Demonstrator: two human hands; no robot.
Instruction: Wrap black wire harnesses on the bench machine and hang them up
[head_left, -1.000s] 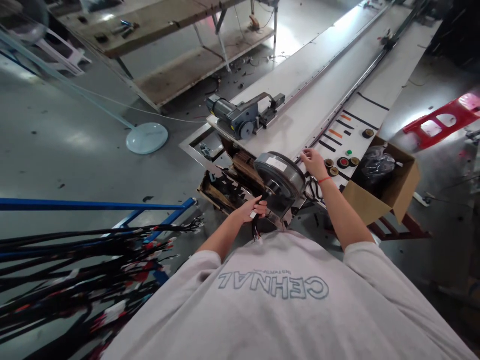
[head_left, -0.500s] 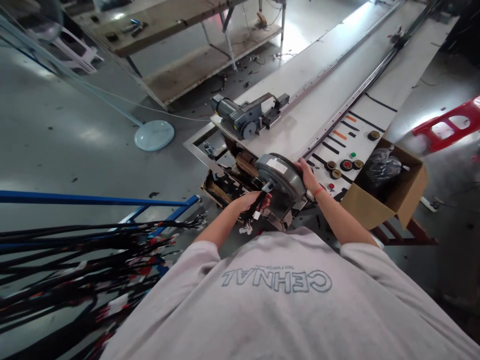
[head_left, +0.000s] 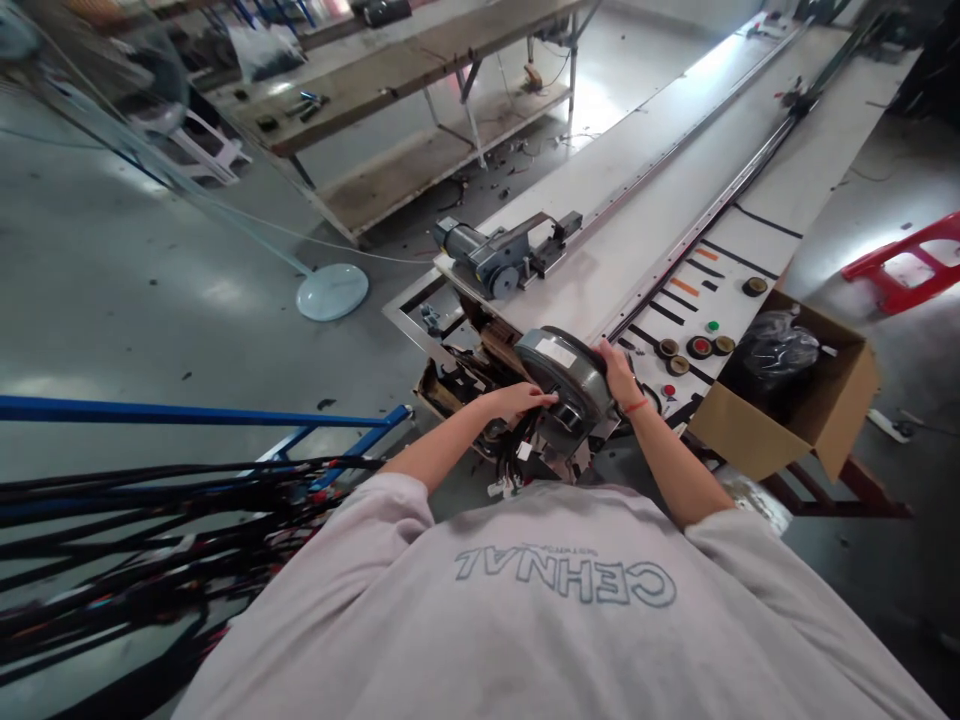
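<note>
A round grey drum-shaped machine [head_left: 559, 355] with a white label stands at the near end of the long white bench. On its left front, my left hand [head_left: 521, 400] has its fingers pressed together against the machine's face; what they pinch is too small to make out. Below that hand hangs a black wire harness [head_left: 511, 455] with white connectors [head_left: 504, 488] at its ends. My right hand [head_left: 619, 375] is closed at the drum's right side, its grip partly hidden. Beside the right wrist curves a black cable [head_left: 651, 390].
A motor unit [head_left: 480, 255] is mounted on the white bench [head_left: 600, 230]. Tape rolls [head_left: 677, 365] and tape strips lie right of the rail. An open cardboard box [head_left: 757, 420] stands at right, a blue rack [head_left: 187, 412] with hanging harnesses at left. Behind is a worktable [head_left: 390, 60].
My left hand has moved up and right from the harness onto the drum's face; the harness now hangs beneath it. My right hand stays by the drum. The view has shifted slightly.
</note>
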